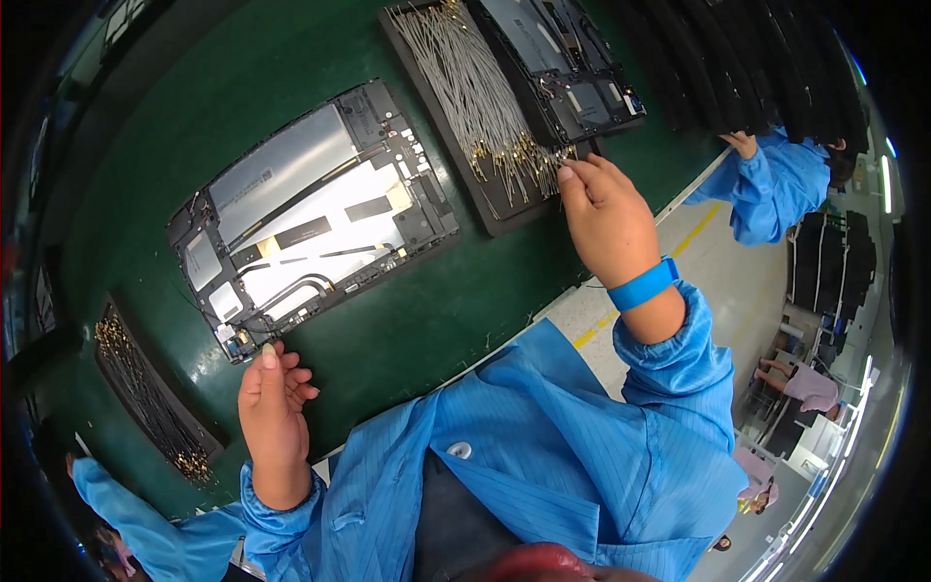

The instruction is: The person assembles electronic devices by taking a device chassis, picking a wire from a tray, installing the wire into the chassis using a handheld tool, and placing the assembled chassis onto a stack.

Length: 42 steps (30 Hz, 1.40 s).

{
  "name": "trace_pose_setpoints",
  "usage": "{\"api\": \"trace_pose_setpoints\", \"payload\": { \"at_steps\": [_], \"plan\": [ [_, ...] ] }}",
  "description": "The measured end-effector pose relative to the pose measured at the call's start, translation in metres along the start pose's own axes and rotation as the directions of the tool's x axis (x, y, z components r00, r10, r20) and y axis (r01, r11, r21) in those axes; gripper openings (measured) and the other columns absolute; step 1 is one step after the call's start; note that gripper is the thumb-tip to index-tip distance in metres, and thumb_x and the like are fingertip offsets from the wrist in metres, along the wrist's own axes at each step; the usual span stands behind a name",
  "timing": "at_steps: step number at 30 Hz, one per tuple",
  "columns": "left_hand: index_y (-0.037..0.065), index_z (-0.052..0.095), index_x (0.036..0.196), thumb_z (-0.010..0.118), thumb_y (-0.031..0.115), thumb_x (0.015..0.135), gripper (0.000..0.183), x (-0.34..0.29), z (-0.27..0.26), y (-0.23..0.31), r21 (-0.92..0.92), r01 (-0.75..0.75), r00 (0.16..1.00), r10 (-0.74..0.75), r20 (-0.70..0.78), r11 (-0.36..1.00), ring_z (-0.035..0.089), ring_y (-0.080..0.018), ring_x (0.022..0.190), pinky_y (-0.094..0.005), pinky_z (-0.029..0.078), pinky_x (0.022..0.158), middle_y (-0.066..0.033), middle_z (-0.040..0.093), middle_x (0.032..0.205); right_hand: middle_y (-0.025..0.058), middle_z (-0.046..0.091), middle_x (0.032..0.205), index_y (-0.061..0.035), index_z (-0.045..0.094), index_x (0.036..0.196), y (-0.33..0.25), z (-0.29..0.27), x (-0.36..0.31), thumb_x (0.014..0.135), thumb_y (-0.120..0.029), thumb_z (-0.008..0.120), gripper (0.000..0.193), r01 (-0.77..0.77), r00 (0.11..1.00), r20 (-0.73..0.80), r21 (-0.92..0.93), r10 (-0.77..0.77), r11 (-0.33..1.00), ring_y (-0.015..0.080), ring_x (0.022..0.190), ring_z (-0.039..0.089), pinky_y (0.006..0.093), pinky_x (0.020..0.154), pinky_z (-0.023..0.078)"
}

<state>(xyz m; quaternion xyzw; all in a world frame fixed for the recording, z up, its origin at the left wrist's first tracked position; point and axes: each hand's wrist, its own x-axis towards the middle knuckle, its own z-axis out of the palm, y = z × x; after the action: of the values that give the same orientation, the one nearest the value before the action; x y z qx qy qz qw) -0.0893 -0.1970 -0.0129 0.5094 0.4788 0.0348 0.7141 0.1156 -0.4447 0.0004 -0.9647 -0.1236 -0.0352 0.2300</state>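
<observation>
An opened tablet-like device lies at an angle in front of me, with silver plates, black cables and small boards exposed. At its near left corner is my left hand, thumb and forefinger pressed together and the other fingers curled; what they pinch, if anything, is too small to make out. My right hand reaches to the near end of a dark tray full of thin grey cables with gold-coloured tips. Its thumb and forefinger close on a cable end there. A blue band circles my right wrist.
A second opened device lies right of the cable tray. Black cables with gold tips fill another dark tray at left. All rest on a green bench top. Co-workers' blue sleeves show at right and lower left.
</observation>
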Motion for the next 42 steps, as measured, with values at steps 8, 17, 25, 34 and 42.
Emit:
{"api": "trace_pose_setpoints", "payload": {
  "at_steps": [8, 17, 25, 34, 42],
  "plan": [
    [0.004, 0.047, 0.105, 0.061, 0.019, 0.07, 0.041, -0.025, 0.02, 0.026, 0.518, -0.828, 0.279, 0.643, 0.713, -0.215, 0.044, -0.0369, 0.096, -0.045, 0.035, 0.082, -0.0155, 0.05, 0.099, 0.0049, 0.058, 0.078, -0.008, 0.057, 0.074, -0.057, -0.029, -0.042, 0.062, -0.009, 0.063, 0.014, 0.497, 0.843, -0.033, 0.431, -0.537, 0.753, 0.0188, 0.071, 0.057, 0.0284, 0.059, 0.042],
    [0.007, 0.056, 0.089, 0.063, 0.011, 0.063, 0.028, -0.019, 0.042, 0.017, 0.342, -0.923, 0.143, 0.666, 0.732, -0.177, 0.05, -0.0221, 0.074, -0.0315, 0.042, 0.058, -0.0071, 0.053, 0.082, 0.0018, 0.056, 0.072, -0.0026, 0.056, 0.084, -0.078, 0.003, -0.056, 0.079, -0.018, 0.053, 0.017, -0.596, 0.496, 0.756, 0.654, -0.428, 0.466, 0.0064, 0.064, 0.05, 0.0221, 0.057, 0.043],
    [0.009, 0.058, 0.082, 0.061, 0.01, 0.064, 0.018, 0.026, 0.073, 0.013, 0.66, -0.724, 0.36, 0.705, 0.611, -0.201, 0.05, -0.0177, 0.07, -0.0296, 0.039, 0.058, -0.0024, 0.052, 0.075, 0.0064, 0.056, 0.077, 0.0015, 0.043, 0.102, -0.096, 0.047, -0.025, 0.085, -0.027, 0.042, 0.033, -0.359, 0.933, 0.356, 0.907, 0.055, 0.22, 0.0078, 0.063, 0.047, 0.0217, 0.059, 0.041],
    [0.009, 0.058, 0.081, 0.061, 0.01, 0.064, 0.018, 0.027, 0.076, 0.015, 0.662, -0.72, 0.357, 0.708, 0.61, -0.207, 0.05, -0.0184, 0.07, -0.0298, 0.039, 0.059, -0.0023, 0.052, 0.075, 0.0116, 0.057, 0.082, 0.0, 0.038, 0.101, -0.078, 0.075, -0.031, 0.087, -0.022, 0.037, 0.026, 0.168, 0.981, -0.117, 0.916, -0.157, 0.364, 0.0106, 0.07, 0.05, 0.0238, 0.065, 0.041],
    [0.009, 0.058, 0.081, 0.061, 0.01, 0.064, 0.017, 0.025, 0.075, 0.014, 0.671, -0.714, 0.378, 0.695, 0.611, -0.201, 0.05, -0.0189, 0.07, -0.0302, 0.04, 0.059, -0.0025, 0.052, 0.075, 0.011, 0.058, 0.081, -0.0011, 0.039, 0.1, -0.08, 0.075, -0.034, 0.087, -0.019, 0.038, 0.022, 0.192, 0.971, -0.123, 0.913, -0.206, 0.359, 0.012, 0.071, 0.053, 0.0237, 0.064, 0.042]
  ]
}}
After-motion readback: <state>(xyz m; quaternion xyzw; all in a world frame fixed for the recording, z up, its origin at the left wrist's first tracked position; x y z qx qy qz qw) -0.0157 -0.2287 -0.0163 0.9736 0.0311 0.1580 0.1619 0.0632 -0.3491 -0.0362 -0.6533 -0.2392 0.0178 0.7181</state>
